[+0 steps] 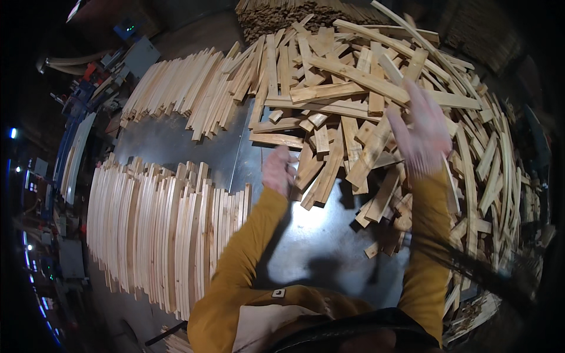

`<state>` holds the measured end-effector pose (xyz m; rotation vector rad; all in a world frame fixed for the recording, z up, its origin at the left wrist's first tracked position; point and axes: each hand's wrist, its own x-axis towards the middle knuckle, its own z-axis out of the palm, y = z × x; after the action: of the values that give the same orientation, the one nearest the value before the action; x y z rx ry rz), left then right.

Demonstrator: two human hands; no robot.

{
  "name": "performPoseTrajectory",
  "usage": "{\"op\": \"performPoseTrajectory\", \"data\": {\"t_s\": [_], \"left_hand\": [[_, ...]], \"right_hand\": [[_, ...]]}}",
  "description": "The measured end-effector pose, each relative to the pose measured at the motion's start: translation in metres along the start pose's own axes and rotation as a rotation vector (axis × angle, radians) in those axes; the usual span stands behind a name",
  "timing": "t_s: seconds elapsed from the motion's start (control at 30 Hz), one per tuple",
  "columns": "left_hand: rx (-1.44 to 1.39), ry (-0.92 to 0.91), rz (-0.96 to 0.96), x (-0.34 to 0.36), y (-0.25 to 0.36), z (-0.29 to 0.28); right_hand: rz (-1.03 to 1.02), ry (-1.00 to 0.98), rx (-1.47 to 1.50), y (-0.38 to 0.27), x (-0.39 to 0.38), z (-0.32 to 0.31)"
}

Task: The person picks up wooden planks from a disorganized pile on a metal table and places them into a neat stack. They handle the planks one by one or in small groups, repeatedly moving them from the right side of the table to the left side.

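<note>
Closest to the lens are the mustard-yellow sleeves, rising from the lower edge toward the bench. The left hand (pixel 278 170) sits low at the near fringe of the loose heap of wooden offcuts (pixel 376 112), its fingers curled down by the end of a short slat (pixel 309 167); whether it has actually gripped that piece I cannot tell, as the knuckles cover the contact. The right hand (pixel 421 132) is lifted above the heap, fingers spread and holding nothing, smeared by motion.

To my eye this is the picking stage of a sort: one stick being singled out of the jumble. Any next move would call for a firm pinch on a single slat and a clean pull, so the pieces lying across it do not drag along.

Outward, the grey metal tabletop (pixel 194 144) shows bare between the heap and two tidy rows of slats on edge, one near (pixel 159 235), one farther back (pixel 188 88). The heap's right side bends away into shadow, and the machinery at the left is too dark to read.
</note>
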<state>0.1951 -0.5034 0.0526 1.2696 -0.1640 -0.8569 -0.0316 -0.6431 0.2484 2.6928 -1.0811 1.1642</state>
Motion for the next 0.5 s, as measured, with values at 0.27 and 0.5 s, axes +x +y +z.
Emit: {"op": "performPoseTrajectory", "data": {"t_s": [0.27,0.5], "left_hand": [[0.007,-0.391,-0.174,-0.113,-0.041,0.013],[-0.631,-0.732,-0.569,-0.102,-0.071,-0.022]], "right_hand": [[0.275,-0.958,-0.803,0.074,0.097,0.117],[0.054,-1.245,-0.046,-0.086,-0.059,0.063]]}}
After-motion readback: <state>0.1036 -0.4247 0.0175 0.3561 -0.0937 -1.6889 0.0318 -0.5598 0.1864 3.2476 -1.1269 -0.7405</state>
